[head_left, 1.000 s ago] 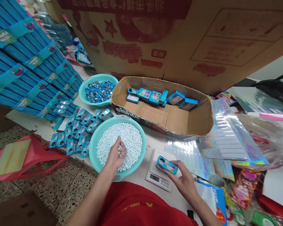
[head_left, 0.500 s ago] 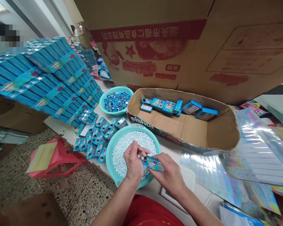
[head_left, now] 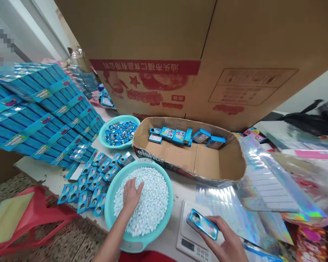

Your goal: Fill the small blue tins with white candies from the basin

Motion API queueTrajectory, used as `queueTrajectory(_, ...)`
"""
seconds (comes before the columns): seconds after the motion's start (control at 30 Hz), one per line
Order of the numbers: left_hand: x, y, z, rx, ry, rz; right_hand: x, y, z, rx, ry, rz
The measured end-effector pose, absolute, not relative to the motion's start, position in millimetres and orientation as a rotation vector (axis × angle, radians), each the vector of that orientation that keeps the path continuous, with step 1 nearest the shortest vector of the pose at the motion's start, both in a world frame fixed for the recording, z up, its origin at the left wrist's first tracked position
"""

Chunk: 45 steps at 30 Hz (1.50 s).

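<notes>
My left hand reaches palm down into a turquoise basin of small white candies. Its thumb stands apart from the fingers, whose tips touch the candies. In my right hand is a small blue tin, held between thumb and fingers, with a round hole at its near-left end facing up. The tin is over a white digital scale; whether it touches the scale I cannot tell. Left of the basin lie several similar blue tins in rows, their round holes showing.
Behind the basin stands a low cardboard tray with several blue boxes in it. A second turquoise basin holds blue and silver lids. Stacked blue display boxes, a large carton, shiny film and a red stool surround the table.
Half a second ago my left hand was at the tin's hole above the basin. Since then the right hand has carried the tin back over the scale, and the left hand has lowered into the candies.
</notes>
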<state>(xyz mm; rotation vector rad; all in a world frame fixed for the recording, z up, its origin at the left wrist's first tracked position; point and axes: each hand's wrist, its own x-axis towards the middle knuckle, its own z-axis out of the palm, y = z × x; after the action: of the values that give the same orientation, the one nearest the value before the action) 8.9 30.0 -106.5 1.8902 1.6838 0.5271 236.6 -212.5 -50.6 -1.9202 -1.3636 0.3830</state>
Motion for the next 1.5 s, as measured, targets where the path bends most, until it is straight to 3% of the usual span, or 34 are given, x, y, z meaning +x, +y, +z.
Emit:
queueTrajectory(0.17,35.4,18.9,-140.9,2.045,1.811,0.164,246.2,-246.6,-102.3,-2.038,-1.391,0.252)
queueTrajectory(0.3,46.2,11.9,-137.8,2.040,1.627,0.189,263.4,-220.2,-80.2,-2.098,-1.488,0.072)
queueTrajectory(0.47,36.2,16.6,-132.5,1.452,1.536,0.605,333.1,-88.2,-23.2,-1.987,-1.695,-0.288)
queueTrajectory(0.6,28.2,22.0,-123.8,0.988,1.451,0.784,381.9,32.4,-44.8,-2.285,-2.096,-0.248)
queueTrajectory(0.7,20.7,25.6,-106.6,0.589,1.290,0.851,394.6,77.0,-69.5,-2.253,-2.291,-0.118)
queueTrajectory(0.87,17.1,32.7,-81.7,0.295,1.072,0.955,405.1,72.2,-84.2,-2.217,-2.396,-0.075)
queueTrajectory(1.17,38.1,26.8,-90.4,0.409,1.108,0.866,427.7,53.3,-101.9,-2.403,-2.190,0.101)
queueTrajectory(1.5,27.6,29.1,-83.6,0.196,1.109,0.872,424.8,60.1,-73.1,-2.127,-2.187,-0.036)
